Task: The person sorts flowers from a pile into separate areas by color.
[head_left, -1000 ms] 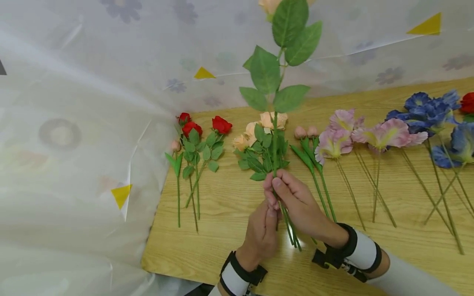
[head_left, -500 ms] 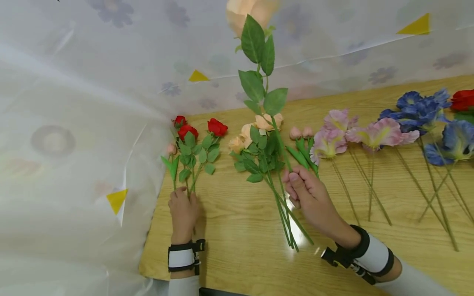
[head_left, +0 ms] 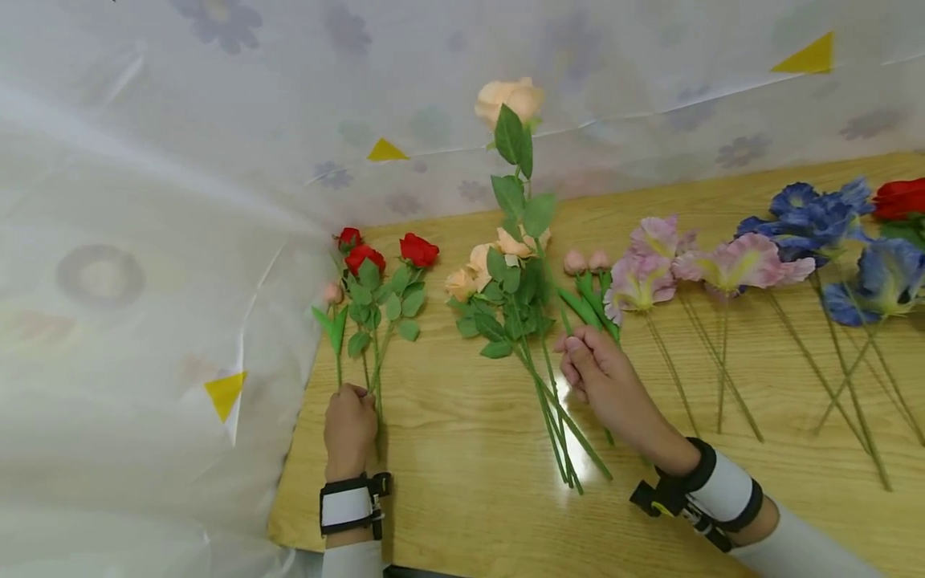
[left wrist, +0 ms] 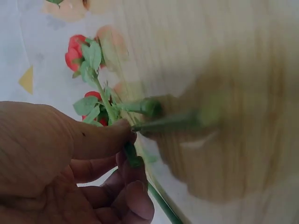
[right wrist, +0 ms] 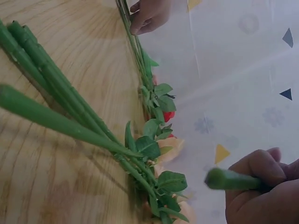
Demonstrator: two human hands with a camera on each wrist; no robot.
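My left hand is low over the stems of the red roses at the left of the table. In the left wrist view its thumb and fingers pinch a green red-rose stem, and other stem ends stick out close by. A pink tulip lies beside these roses. My right hand holds a peach rose by its stem, raised above the table, bloom pointing away. In the right wrist view the cut stem end pokes out of the fingers. Below lies a bunch of peach roses with crossed stems.
Pink tulips, pink-lilac irises and blue irises lie along the right side. Another red rose is at the far right. Plastic sheeting with flower prints and yellow triangles borders the wooden table.
The left hand left the raised peach rose's stem and moved left and down to the red roses' stems. The right hand shifted right, and the peach rose came lower into view.
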